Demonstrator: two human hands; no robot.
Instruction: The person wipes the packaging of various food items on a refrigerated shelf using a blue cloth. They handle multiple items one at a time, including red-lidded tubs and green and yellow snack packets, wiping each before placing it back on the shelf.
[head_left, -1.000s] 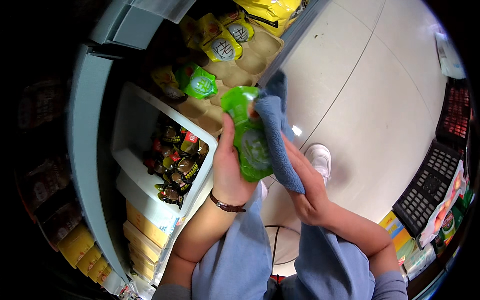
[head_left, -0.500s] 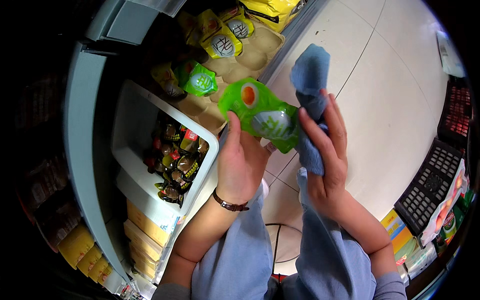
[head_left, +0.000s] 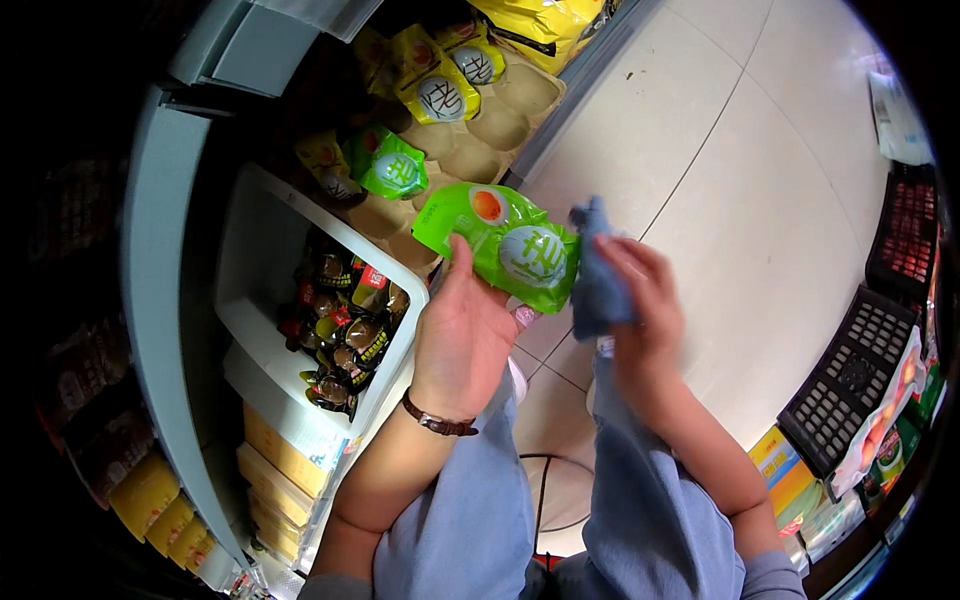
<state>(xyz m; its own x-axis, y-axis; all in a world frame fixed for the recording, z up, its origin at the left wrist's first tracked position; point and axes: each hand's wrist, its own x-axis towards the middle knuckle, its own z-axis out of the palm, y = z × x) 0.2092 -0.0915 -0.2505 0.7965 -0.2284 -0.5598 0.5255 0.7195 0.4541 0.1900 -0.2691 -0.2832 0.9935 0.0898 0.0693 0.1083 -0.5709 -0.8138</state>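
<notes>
Left hand (head_left: 462, 340) palm up, thumb pressed in, gripping. Right hand (head_left: 648, 335) blurred, fingers bent, gripping. Forearms (head_left: 395, 462) converge from below.

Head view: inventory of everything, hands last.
held packet: one, green, left hand
cloth: one, blue, right hand
second packet: one, green, tray
yellow packets: several, yellow, tray
tray: one, tan, upper centre
bin: one, white, left centre
dark packets: many, black, bin
large bag: one, yellow, top
shelf frame: one, grey, left
boxes: several, yellowish, lower left
goods: several, mixed, lower right
crates: two, black, right edge
floor: one, pale, right
wristband: one, brown, left wrist
trouser legs: two, blue, bottom
hands: two, bare, centre
</notes>
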